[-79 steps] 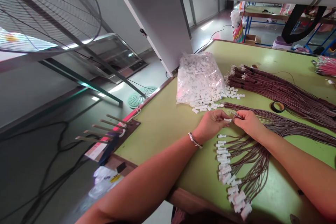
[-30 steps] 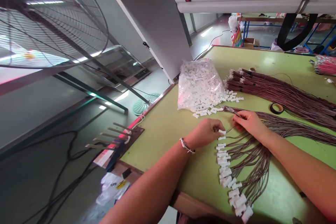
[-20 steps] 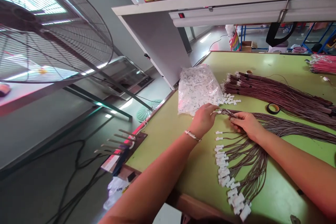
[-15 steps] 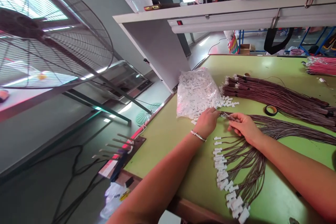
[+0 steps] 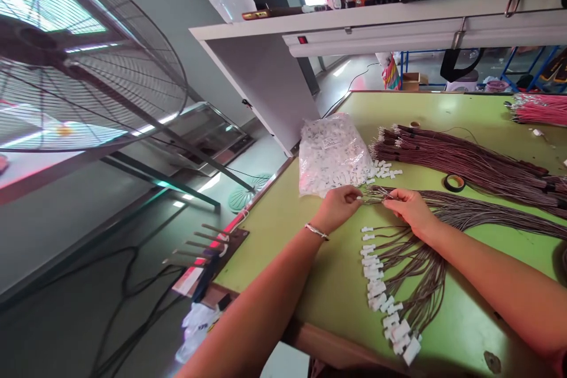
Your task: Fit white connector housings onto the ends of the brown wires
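My left hand, a silver bangle at its wrist, is closed in a pinch. A small white piece, apparently a connector, shows at its fingertips, just left of the bare wire ends. My right hand grips brown wires near their metal-tipped ends, which point toward my left hand. The wire bundle runs off to the right behind that hand. Below lies a fanned row of wires ending in white connectors. A clear plastic bag of white connectors lies beyond my left hand, with loose connectors beside it.
Behind sit a thick bundle of brown wires and a black tape roll. Pink wires are at the far right. A pronged rack is fixed at the table's left edge; a large fan stands left. A shelf spans overhead.
My left hand has drawn left and slightly down, away from the wire tips, and its fingertips now show a white piece. My right hand has stayed almost in place.
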`<state>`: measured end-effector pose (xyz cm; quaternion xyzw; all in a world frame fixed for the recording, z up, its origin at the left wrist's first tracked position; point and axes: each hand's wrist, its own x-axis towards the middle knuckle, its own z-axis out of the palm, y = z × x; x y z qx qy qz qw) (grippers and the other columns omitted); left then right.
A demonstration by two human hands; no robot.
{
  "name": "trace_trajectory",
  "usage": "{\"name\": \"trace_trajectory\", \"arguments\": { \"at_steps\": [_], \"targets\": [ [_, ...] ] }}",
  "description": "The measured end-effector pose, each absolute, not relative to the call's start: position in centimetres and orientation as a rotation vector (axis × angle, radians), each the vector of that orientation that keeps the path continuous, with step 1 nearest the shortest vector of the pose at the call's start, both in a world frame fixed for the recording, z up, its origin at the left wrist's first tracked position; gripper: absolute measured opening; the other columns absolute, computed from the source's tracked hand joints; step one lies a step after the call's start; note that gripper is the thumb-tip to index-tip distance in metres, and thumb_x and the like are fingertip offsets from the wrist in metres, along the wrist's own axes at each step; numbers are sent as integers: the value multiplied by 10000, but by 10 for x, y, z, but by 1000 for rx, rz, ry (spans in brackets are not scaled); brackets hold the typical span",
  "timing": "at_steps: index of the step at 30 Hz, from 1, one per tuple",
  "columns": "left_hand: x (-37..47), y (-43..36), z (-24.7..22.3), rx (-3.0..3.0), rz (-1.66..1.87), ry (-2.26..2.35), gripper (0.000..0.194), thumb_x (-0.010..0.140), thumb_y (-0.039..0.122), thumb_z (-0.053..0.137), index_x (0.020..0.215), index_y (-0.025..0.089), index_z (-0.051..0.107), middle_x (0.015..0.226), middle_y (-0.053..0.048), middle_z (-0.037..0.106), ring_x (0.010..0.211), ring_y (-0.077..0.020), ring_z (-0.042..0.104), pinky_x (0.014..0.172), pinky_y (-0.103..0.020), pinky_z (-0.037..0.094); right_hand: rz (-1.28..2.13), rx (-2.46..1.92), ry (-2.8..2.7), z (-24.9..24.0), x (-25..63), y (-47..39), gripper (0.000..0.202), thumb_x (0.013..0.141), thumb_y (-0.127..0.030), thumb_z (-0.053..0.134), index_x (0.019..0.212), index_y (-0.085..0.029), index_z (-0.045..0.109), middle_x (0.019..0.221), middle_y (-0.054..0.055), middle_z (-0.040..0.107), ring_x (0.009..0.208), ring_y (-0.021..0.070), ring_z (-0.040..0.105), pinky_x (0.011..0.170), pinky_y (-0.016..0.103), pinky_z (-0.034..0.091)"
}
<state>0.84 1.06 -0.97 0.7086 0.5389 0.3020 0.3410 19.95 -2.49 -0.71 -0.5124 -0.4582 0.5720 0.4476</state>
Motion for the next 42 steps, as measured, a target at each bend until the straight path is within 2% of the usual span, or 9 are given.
{"name": "trace_trajectory", "arguments": {
  "at_steps": [3, 6, 9, 14, 18, 26, 32, 37, 42],
  "targets": [
    [7, 10, -4, 1331, 895, 1270, 205, 657, 260, 694, 768, 122, 591, 559, 7, 592, 493, -90, 546, 511, -215, 450, 1382, -1288, -1166, -6, 200, -25, 208, 598, -357, 633, 573, -182, 524, 464, -70, 414, 409, 59, 289, 426, 232, 190],
    [4, 8, 4, 941, 1048, 1192, 235, 594, 194, 746, 741, 114, 581, 619, -1, 614, 571, -85, 605, 596, -207, 498, 1342, -1288, -1243, -7, 201, -26, 212, 623, -361, 624, 570, -178, 529, 487, -61, 417, 430, 63, 284, 439, 236, 202],
    [4, 0, 10, 749, 1120, 1129, 200, 595, 138, 743, 727, 112, 595, 626, 1, 618, 601, -81, 624, 638, -194, 516, 1286, -1277, -1342, -8, 202, -26, 202, 654, -346, 596, 571, -172, 537, 502, -49, 418, 473, 75, 296, 465, 237, 219],
    [14, -15, 7, 752, 1062, 1028, 218, 592, 156, 764, 777, 103, 662, 662, -16, 655, 625, -91, 634, 665, -204, 524, 1198, -1238, -1465, -6, 202, -28, 150, 665, -289, 554, 577, -168, 542, 553, -37, 436, 563, 98, 355, 537, 233, 276],
    [22, -21, -1, 748, 984, 943, 243, 554, 173, 791, 762, 107, 684, 697, -21, 675, 657, -106, 648, 711, -223, 517, 1190, -1291, -1521, -2, 199, -31, 158, 658, -288, 536, 554, -172, 513, 533, -40, 414, 549, 100, 341, 531, 236, 272],
    [18, -20, -2, 768, 930, 887, 232, 595, 150, 748, 814, 87, 705, 719, -73, 704, 709, -137, 661, 808, -279, 494, 1128, -1348, -1519, 1, 200, -32, 154, 672, -297, 525, 585, -170, 528, 557, -28, 403, 566, 105, 337, 527, 233, 270],
    [20, -21, 0, 825, 953, 912, 251, 568, 181, 766, 797, 98, 707, 702, -63, 705, 653, -135, 657, 739, -277, 520, 1034, -1390, -1623, -2, 202, -34, 148, 687, -272, 503, 582, -169, 520, 545, -27, 388, 558, 103, 323, 517, 233, 264],
    [20, -22, -3, 1068, 934, 980, 234, 613, 234, 749, 807, 109, 710, 634, -45, 691, 620, -138, 651, 694, -284, 540, 912, -1381, -1724, -6, 203, -32, 134, 680, -244, 487, 568, -172, 503, 544, -26, 402, 563, 106, 340, 531, 232, 277],
    [22, -24, -3, 1224, 911, 992, 234, 616, 176, 728, 847, 146, 710, 678, -19, 692, 654, -134, 647, 683, -253, 529, 877, -1394, -1742, -6, 205, -31, 130, 679, -236, 478, 569, -173, 505, 542, -31, 393, 554, 105, 333, 534, 234, 268]
  ]
}}
